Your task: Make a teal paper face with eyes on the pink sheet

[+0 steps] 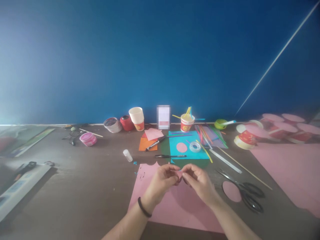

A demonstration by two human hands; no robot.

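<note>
Head: cup (185, 126) holds sticks (187, 112) (yellow, blue); hands (162, 181) (200, 183) pinch pink paper (179, 173).

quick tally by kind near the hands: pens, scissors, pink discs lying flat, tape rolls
Pens: 2
Scissors: 1 pair
Flat pink discs: 2
Tape rolls: 1
Total: 6

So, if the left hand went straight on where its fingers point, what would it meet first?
Probably the right hand: its fingertips face the left hand across a small pink paper piece, though depth there is hard to judge.
</note>
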